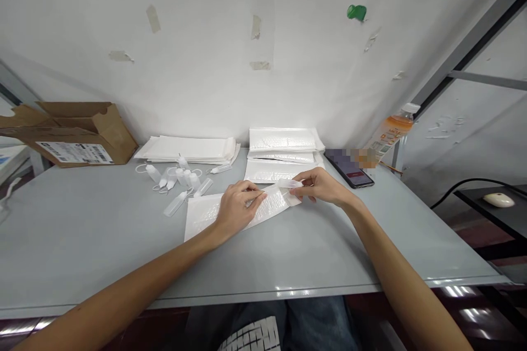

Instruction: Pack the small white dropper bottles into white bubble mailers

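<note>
Head cam, left to right: what's there?

Cardboard box (82,137), loose little bottles (175,204), then a bubble mailer (201,213) flat on the table (255,269).

And the hands?

Left hand (236,205): fingertips pinched together at the mailer, can't tell if they've got its edge. Right hand (321,184) pinches 1 clear tube (287,183) over its right end.

White bubble mailer (203,209), lay under left hand (239,203); small bottle (288,183), was held in right hand (319,185); cardboard box (117,134), stood left
</note>
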Motion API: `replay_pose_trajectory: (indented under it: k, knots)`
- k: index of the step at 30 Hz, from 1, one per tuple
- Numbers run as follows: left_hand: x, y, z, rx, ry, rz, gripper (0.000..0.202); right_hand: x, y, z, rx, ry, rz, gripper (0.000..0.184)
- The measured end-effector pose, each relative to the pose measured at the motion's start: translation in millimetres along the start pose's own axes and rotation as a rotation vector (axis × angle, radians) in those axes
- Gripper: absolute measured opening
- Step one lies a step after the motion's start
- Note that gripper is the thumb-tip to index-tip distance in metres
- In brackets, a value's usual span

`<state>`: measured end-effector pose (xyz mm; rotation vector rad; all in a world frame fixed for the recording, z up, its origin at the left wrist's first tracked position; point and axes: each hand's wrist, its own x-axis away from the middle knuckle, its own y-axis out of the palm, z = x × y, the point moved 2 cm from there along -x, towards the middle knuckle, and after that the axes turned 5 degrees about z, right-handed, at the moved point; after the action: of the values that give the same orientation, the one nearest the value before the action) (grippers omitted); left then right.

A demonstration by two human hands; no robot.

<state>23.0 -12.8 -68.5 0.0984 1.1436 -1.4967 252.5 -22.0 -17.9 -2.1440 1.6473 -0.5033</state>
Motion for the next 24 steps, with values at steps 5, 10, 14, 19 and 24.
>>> replay_pose_trajectory:
  k: [5,10,14,19,24]
  knots:
    - [0.3,-1.0,0.2,0.015,0.006,0.0,0.02,-1.9,-2.6,5.6,-0.038,0.054,-0.019,0.026]
    - [0.7,-0.3,-0.7,-0.017,0.009,0.005,0.019,-3.9,7.8,2.6,-0.118,0.093,-0.017,0.032]
    - [0.3,-0.7,-0.1,-0.027,0.009,0.002,0.019,-4.3,19.9,1.2,-0.247,0.143,-0.117,0.04]
    - [-0.1,-1.8,0.4,-0.037,0.04,0.005,0.024,-1.0,5.3,1.7,-0.216,0.148,-0.037,0.044]
    - [0.5,-2.1,0.0,-0.035,0.052,0.02,0.025,5.2,-16.5,0.5,-0.021,0.096,0.016,0.046]
